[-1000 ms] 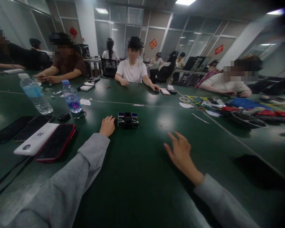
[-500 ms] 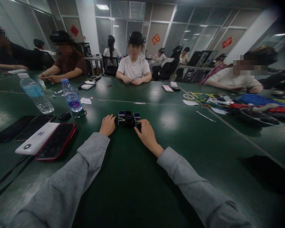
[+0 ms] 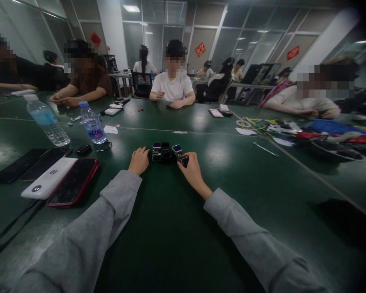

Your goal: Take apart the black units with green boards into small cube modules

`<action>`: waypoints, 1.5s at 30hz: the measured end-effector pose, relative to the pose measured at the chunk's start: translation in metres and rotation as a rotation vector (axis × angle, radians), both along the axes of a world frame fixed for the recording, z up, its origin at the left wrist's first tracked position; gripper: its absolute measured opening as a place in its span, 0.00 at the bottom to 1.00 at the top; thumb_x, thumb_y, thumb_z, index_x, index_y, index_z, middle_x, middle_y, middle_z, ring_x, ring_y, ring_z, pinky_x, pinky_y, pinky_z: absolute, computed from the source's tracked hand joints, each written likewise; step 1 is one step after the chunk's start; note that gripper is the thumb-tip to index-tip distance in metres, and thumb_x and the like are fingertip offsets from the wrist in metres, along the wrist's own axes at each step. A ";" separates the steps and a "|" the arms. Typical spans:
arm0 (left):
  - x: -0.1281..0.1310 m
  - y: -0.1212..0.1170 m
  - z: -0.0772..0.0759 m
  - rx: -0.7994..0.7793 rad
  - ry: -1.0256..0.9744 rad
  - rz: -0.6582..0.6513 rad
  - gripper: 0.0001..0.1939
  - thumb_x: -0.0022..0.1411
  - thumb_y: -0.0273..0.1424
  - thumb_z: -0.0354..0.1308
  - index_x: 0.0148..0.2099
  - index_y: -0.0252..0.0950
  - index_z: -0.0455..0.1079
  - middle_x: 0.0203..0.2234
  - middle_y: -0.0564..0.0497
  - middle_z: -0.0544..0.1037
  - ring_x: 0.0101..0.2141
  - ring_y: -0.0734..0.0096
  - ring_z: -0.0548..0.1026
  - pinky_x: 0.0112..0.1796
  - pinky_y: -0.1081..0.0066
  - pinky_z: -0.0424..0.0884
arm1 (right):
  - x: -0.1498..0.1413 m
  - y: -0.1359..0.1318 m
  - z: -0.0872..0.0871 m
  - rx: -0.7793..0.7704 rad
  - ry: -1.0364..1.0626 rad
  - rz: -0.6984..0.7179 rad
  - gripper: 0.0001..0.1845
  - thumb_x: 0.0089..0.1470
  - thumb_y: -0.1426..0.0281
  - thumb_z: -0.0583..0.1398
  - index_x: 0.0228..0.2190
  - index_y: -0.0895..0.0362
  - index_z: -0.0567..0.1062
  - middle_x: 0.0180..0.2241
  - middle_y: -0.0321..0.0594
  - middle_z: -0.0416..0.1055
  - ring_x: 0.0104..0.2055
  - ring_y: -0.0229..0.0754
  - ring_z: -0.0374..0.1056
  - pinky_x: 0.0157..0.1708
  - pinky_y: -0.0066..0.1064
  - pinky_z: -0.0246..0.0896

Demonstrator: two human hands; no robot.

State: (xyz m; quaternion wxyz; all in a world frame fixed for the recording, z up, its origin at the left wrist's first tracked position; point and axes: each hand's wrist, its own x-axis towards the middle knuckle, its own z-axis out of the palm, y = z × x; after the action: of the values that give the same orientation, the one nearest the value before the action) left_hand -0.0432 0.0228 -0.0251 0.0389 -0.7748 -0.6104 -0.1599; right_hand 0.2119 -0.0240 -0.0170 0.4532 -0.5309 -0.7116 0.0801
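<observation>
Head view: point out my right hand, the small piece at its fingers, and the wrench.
Right hand [image 3: 192,170]: head view, on the back of the hand.
Small piece [image 3: 177,148]: head view, on its dark blue upper face.
Wrench [image 3: 265,149]: head view, on the middle of its shaft.

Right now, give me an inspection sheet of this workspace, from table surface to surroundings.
Surface: glossy dark green table, seamed.
Things at hand: small block, angled, right of the dark blocks.
Clutter: white-capped bottle, blue-capped bottle, red-cased phone, white device, wrench.
Hands: right hand grips the small block; left hand lies beside the dark blocks, touch unclear.
Cables: tangled cables, far right, some yellow.
Surroundings: seated people; red wall signs.
</observation>
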 end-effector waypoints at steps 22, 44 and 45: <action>0.000 0.000 0.000 0.003 0.005 0.008 0.24 0.66 0.25 0.42 0.62 0.32 0.64 0.62 0.40 0.65 0.61 0.53 0.62 0.59 0.50 0.61 | 0.009 0.015 -0.014 -0.053 0.150 -0.134 0.28 0.54 0.53 0.58 0.48 0.61 0.71 0.43 0.52 0.71 0.48 0.56 0.62 0.48 0.48 0.60; -0.001 0.000 -0.001 -0.006 -0.002 0.012 0.24 0.67 0.27 0.42 0.63 0.32 0.63 0.62 0.41 0.65 0.62 0.53 0.62 0.60 0.50 0.59 | 0.026 0.033 -0.011 -0.039 0.050 -0.137 0.29 0.59 0.54 0.54 0.53 0.61 0.71 0.49 0.53 0.70 0.51 0.54 0.65 0.53 0.50 0.58; 0.000 0.000 0.000 -0.008 -0.001 0.012 0.24 0.67 0.27 0.42 0.63 0.33 0.63 0.62 0.41 0.65 0.62 0.53 0.62 0.60 0.50 0.60 | 0.024 0.031 -0.010 -0.028 0.022 -0.096 0.29 0.59 0.56 0.56 0.55 0.61 0.69 0.50 0.53 0.69 0.52 0.54 0.64 0.53 0.49 0.59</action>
State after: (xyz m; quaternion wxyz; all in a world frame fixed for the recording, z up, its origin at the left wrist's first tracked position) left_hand -0.0437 0.0232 -0.0255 0.0362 -0.7713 -0.6156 -0.1576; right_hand 0.2363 0.0073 -0.0272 0.4565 -0.5699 -0.6792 0.0740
